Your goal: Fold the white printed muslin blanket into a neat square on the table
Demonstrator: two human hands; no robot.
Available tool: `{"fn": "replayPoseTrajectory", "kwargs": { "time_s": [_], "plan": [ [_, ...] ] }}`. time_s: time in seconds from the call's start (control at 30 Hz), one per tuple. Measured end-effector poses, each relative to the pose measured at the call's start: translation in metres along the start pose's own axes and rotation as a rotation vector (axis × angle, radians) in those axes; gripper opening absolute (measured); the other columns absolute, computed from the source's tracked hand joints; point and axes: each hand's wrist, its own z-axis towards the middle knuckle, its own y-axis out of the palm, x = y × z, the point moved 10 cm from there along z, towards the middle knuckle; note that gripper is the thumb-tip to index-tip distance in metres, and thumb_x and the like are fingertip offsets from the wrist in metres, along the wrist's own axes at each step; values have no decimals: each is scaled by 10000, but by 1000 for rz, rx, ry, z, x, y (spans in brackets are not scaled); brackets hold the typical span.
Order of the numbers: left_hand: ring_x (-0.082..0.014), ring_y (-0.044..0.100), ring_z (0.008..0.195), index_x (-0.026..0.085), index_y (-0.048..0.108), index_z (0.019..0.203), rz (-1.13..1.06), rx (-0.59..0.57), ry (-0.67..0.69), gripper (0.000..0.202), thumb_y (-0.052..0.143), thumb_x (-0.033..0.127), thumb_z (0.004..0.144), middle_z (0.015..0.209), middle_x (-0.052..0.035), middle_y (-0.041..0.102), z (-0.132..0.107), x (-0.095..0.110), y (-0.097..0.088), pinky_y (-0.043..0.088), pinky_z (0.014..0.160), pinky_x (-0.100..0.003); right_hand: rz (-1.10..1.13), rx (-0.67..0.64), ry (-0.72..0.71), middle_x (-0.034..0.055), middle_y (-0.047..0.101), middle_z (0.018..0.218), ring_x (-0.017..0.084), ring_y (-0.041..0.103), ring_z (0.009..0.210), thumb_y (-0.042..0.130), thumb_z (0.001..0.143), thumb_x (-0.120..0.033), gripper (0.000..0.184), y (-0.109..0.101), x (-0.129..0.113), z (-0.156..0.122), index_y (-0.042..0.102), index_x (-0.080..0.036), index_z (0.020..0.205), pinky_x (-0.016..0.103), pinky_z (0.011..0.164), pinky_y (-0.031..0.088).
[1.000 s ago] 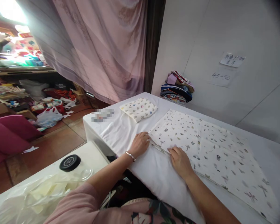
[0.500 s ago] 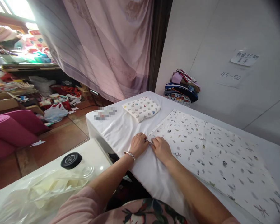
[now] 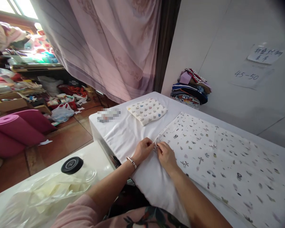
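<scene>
Pinching the cloth (image 3: pixel 218 158) at its near-left corner looks to be the step in hand. The left hand (image 3: pixel 144 151) and right hand (image 3: pixel 166 156) nearly meet there, thumbs and fingers drawn together on the hem, though the right fingertips are partly hidden. Otherwise the cloth lies flat over the right part of the desk (image 3: pixel 122 131), one long side along the near edge. A folded cloth (image 3: pixel 148 110) rests beside the left edge. Judging by this, the next move calls for a firm corner grip and an even, smooth hem.
</scene>
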Motion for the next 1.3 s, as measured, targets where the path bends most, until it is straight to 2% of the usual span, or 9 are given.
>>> {"fn": "replayPoseTrajectory", "kwargs": {
  "time_s": [0.13, 0.33, 0.47, 0.57, 0.63, 0.73, 0.83, 1.1, 1.3],
  "plan": [
    [-107, 480, 607, 164, 548, 647, -80, -16, -3, 181, 499, 303, 751, 620, 19, 534, 0, -1, 1, 372, 566, -224, 12, -26, 10, 61, 601, 905, 180, 546, 884, 387, 831, -109, 266, 5, -1, -1, 587, -198, 982, 312, 798, 452],
    [-107, 486, 610, 157, 563, 664, -131, -69, 31, 171, 495, 284, 756, 626, 14, 545, 0, 4, 6, 384, 581, -226, 11, -43, 8, 80, 580, 955, 202, 523, 932, 475, 834, -216, 238, 6, -3, -1, 554, -169, 1053, 328, 819, 435],
    [-111, 507, 649, 159, 580, 686, -129, -37, 97, 234, 450, 306, 813, 689, -1, 565, 0, 10, 1, 401, 616, -232, 84, 16, 74, 57, 594, 897, 181, 538, 843, 446, 845, -220, 196, 2, 9, 2, 576, -182, 988, 310, 761, 439],
    [-130, 521, 718, 168, 584, 688, 35, 81, 99, 242, 440, 297, 833, 757, -20, 572, -1, 10, -12, 405, 670, -256, 195, 138, 170, 30, 591, 839, 148, 532, 728, 449, 844, -233, 171, -17, 23, 2, 583, -191, 943, 272, 665, 443],
    [-152, 520, 772, 176, 577, 671, 186, 114, 117, 212, 479, 293, 817, 788, -31, 571, -3, 14, -16, 400, 714, -282, 224, 216, 186, 23, 579, 822, 141, 522, 714, 451, 849, -244, 163, -34, 25, 2, 579, -193, 937, 262, 641, 439],
    [-185, 512, 814, 187, 573, 651, 371, 61, 152, 200, 554, 341, 777, 807, -38, 569, -7, 21, -8, 383, 743, -325, 206, 275, 124, 34, 571, 851, 150, 525, 767, 434, 859, -237, 172, -56, 16, 2, 573, -196, 953, 273, 663, 447],
    [-205, 504, 827, 192, 568, 675, 494, 26, 158, 187, 611, 365, 731, 812, -38, 563, -10, 24, -1, 363, 743, -347, 153, 288, 49, 60, 577, 907, 172, 536, 842, 419, 860, -220, 197, -65, 6, 3, 575, -197, 979, 308, 714, 464],
    [-211, 492, 866, 193, 548, 790, 538, 36, 193, 182, 616, 349, 726, 875, -38, 551, -12, 28, 1, 354, 762, -349, 48, 235, -58, 80, 580, 950, 187, 536, 926, 390, 864, -173, 237, -59, -4, 1, 568, -196, 1020, 349, 812, 465],
    [-199, 501, 843, 190, 530, 739, 509, 3, 173, 114, 596, 281, 719, 840, -36, 548, -9, 24, 5, 356, 759, -333, -11, 102, -76, 69, 586, 944, 182, 537, 920, 383, 842, -144, 267, -36, -4, -3, 581, -202, 1012, 330, 832, 451]
  ]
}}
